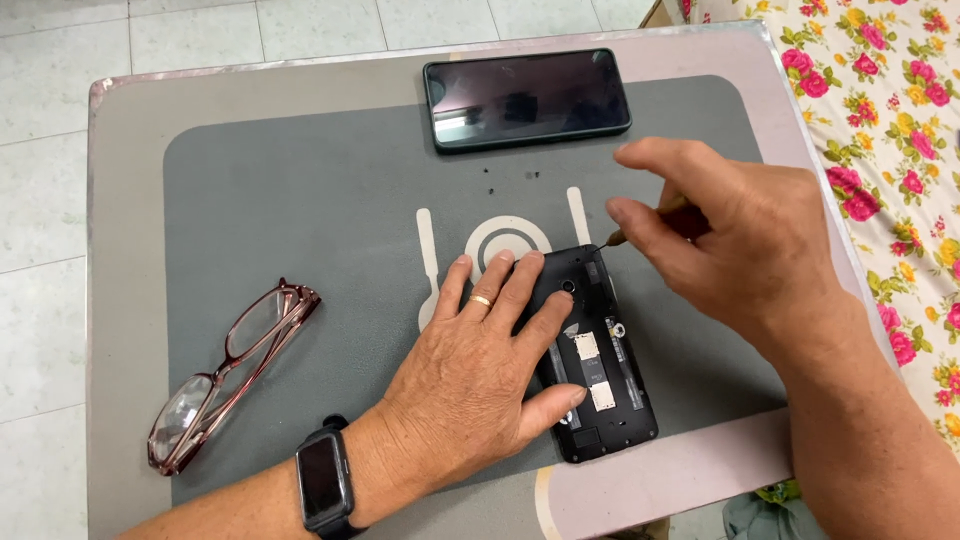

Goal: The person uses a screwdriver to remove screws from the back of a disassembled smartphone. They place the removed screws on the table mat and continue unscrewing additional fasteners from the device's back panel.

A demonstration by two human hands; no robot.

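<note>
Your left hand (470,375) lies flat over the opened phone (597,355), fingers spread across its upper half and thumb against its lower left edge: an open, pressing hold, nothing clasped, apparently to pin the body against the mat so it will not slide. The phone sits back-side up with the cover off, toward the near right part of the desk (120,200), slightly skewed to the near edge; metal-covered slots and a camera ring show in the bare interior, which otherwise holds nothing loose that can be made out. Your right hand (735,240) has its grip pinched narrow on a thin screwdriver (640,225), the tip angled down at the phone's far right corner; whether it touches a screw there cannot be told. The work sits on a grey mat (300,200) that covers most of the desk; a few dark specks on it beyond the phone may be small screws, too tiny to confirm. A second phone (527,98), screen up and dark, lies near the far edge, well apart from the work. Folded reddish-framed glasses (232,375) rest toward the near left corner. A dark smartwatch (322,480) is on your left wrist. A flowered cloth (890,130) lies beyond the right edge.
</note>
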